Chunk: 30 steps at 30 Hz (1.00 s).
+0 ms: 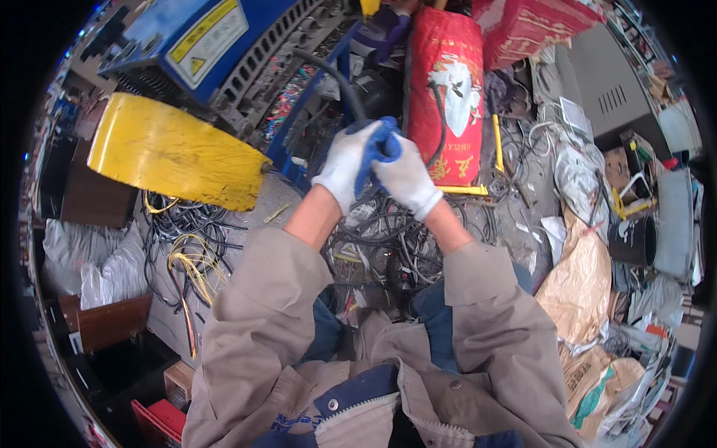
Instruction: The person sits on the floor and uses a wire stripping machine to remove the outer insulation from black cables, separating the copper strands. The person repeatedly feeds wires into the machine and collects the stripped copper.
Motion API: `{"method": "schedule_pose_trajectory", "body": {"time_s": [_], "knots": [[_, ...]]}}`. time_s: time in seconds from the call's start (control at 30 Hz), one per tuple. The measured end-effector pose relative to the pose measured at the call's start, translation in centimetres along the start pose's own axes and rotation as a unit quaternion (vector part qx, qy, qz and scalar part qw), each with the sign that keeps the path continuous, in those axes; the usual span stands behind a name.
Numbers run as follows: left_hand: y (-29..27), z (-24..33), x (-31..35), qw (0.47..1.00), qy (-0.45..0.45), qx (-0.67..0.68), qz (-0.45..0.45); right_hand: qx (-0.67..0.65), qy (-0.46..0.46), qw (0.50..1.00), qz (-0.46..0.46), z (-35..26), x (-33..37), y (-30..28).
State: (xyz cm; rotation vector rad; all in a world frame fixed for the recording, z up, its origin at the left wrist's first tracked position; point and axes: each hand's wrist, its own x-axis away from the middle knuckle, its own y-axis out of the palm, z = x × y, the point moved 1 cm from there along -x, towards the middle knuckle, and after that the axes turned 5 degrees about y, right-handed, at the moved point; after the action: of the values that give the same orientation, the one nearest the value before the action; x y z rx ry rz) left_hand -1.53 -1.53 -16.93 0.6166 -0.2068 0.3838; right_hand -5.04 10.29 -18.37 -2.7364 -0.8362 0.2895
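Both my hands wear white gloves with blue palms and meet in front of me. My left hand (pixel 348 163) is closed on a thick black cable (pixel 346 88), which curves up from its fingers toward the blue machine (pixel 160 48). Pressed against it, my right hand (pixel 405 173) is closed at the same stretch of cable; the fingers hide the exact grip. Just beyond the right hand lies a red printed bag (pixel 446 45), with a dark cable end (pixel 441 123) bent across it. Below my hands is a tangle of black cables (pixel 381 239).
A yellow curved guard (pixel 175 153) sticks out at left. Colourful scraps (pixel 287 97) lie in the machine's frame. Black and yellow wires (pixel 196 261) spread on the floor at left. At right are a grey cabinet (pixel 609 82), brown paper sacks (pixel 579 276) and a black bucket (pixel 631 240).
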Motion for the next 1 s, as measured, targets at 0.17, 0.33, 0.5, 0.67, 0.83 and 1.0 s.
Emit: {"method": "schedule_pose_trajectory", "body": {"time_s": [0.17,0.33,0.5,0.67,0.83,1.0], "knots": [[-0.3,-3.1,-0.4,0.995,-0.083,-0.040,-0.047,0.284,0.127,0.950,-0.031,2.7,3.5,-0.9],[1.1,-4.8,-0.3,0.993,-0.074,0.028,-0.085,0.381,0.036,0.923,0.031,4.1,6.1,-3.6],[1.1,-3.0,-0.9,0.992,-0.038,0.114,-0.042,0.343,0.077,0.914,0.200,7.8,3.1,-7.4],[1.5,-0.7,1.2,0.992,-0.025,0.076,-0.100,0.434,0.328,0.832,-0.110,17.7,8.1,-2.7],[0.7,2.4,1.8,0.983,0.073,0.040,-0.165,0.487,0.430,0.728,-0.218,23.8,21.5,3.5],[-0.5,3.3,1.3,0.983,0.094,0.016,-0.157,0.417,0.458,0.714,-0.325,27.9,22.3,2.7]]}}
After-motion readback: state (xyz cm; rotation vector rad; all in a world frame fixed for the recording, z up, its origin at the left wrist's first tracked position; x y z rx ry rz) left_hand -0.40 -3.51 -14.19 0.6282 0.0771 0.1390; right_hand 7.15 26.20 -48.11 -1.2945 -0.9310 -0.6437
